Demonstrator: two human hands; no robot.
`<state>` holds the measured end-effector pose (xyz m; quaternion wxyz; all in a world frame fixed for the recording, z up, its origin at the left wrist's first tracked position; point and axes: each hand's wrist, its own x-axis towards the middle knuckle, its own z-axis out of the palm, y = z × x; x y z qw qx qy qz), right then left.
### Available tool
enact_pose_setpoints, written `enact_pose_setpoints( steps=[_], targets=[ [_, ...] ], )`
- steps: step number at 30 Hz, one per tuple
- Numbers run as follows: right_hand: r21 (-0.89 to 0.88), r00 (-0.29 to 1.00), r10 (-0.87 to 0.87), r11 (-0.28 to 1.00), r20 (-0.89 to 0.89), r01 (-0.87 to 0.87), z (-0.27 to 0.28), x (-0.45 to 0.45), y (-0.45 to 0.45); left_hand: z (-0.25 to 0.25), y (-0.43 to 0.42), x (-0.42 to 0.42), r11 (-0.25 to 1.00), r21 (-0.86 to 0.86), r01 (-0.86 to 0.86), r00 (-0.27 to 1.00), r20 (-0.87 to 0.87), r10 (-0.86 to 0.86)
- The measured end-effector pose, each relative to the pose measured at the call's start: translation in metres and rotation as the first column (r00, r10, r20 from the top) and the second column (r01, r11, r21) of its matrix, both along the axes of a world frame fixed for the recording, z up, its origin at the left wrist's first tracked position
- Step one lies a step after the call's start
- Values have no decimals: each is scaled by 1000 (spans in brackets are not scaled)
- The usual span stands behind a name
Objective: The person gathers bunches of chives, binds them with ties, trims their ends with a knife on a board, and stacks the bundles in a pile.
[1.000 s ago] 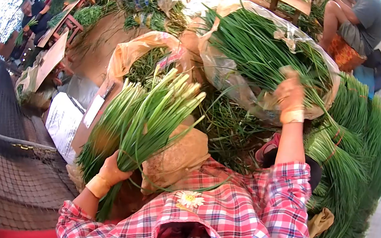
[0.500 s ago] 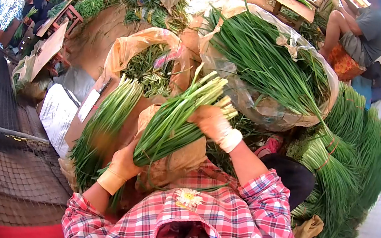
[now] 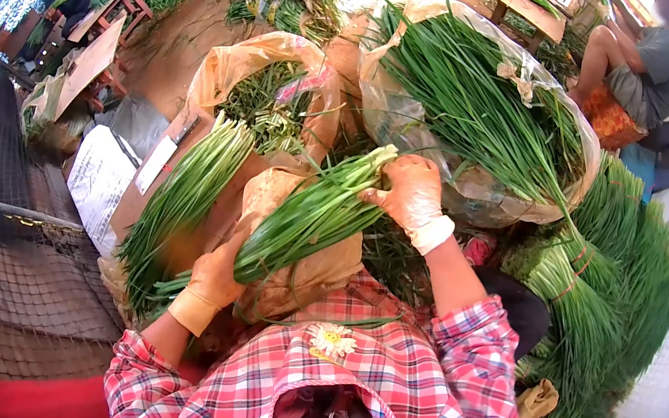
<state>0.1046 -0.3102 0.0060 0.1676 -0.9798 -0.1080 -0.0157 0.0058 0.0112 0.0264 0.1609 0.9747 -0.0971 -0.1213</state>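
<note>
A bunch of long green chives point(image 3: 310, 223) lies slantwise across my lap, pale stem ends up and to the right. My left hand point(image 3: 216, 278), in a thin glove with a tan cuff, is closed round its leafy lower end. My gloved right hand point(image 3: 416, 191) grips the pale stem end, thumb below and fingers over the top. Under the bunch is a brown cloth or sacking point(image 3: 316, 267). To the left, a second pile of chives point(image 3: 182, 202) rests on a wooden board point(image 3: 144, 209), near my left hand.
Beyond the board stands a plastic bag of trimmings point(image 3: 268, 102). A large clear bag point(image 3: 518, 208) holds more chives. Tied bundles point(image 3: 598, 312) are stacked at the right on a white sheet point(image 3: 664, 393). Netting point(image 3: 34, 284) is at the left. Another person point(image 3: 658, 72) sits at the upper right.
The bunch is gathered more tightly, its stem ends now closer together and more even. My right hand has moved up and right, round the stem ends. My left hand keeps the leafy end.
</note>
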Motion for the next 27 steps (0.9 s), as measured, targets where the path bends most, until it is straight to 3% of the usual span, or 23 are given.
enact_pose_setpoints(
  steps=[1,3,4,6,7,8,11,12,14,16,18,21,25,26,27],
  targets=[
    [-6,1000,10,1000,4,-10,-6,4,0,-2,-1,0,999,-36,-13,1000,4,13],
    [48,961,33,998,275,-49,-21,2,0,-7,0,-2,1000,-21,-21,1000,-5,21],
    [-38,987,121,992,110,-117,-15,2,4,-8,2,-1,1000,2,-8,1000,-4,8],
    [24,973,200,980,-119,-198,-15,9,6,-4,0,3,999,31,-11,999,-34,12],
    [139,974,201,973,-107,-186,-10,9,4,-1,-1,2,998,65,-24,997,-71,29],
    [126,974,203,974,-102,-189,-14,12,4,-1,-2,2,998,53,-28,997,-64,31],
    [501,956,273,845,-107,-186,-42,21,1,0,0,4,999,44,32,998,-61,-29],
    [421,963,229,866,145,-269,-58,20,2,0,2,4,999,25,35,999,-27,-35],
    [330,938,203,897,281,-294,-53,12,6,2,3,5,996,87,29,995,-96,-20],
    [196,960,223,947,166,-254,-30,5,9,7,3,6,997,75,34,997,-77,-28],
    [325,989,136,935,53,-145,-12,-2,10,11,3,4,996,76,48,996,-74,-42],
    [315,998,52,949,-47,-35,-24,4,3,18,-1,3,995,90,43,995,-96,-34],
    [229,999,10,973,-39,0,-36,5,-7,13,1,2,997,82,-14,987,-156,26],
    [330,989,-35,944,146,-15,-49,11,-15,11,3,0,997,78,-16,989,-146,28],
    [285,976,-211,940,59,186,-55,16,-40,8,7,-3,997,74,-37,988,-148,48]
  ],
)
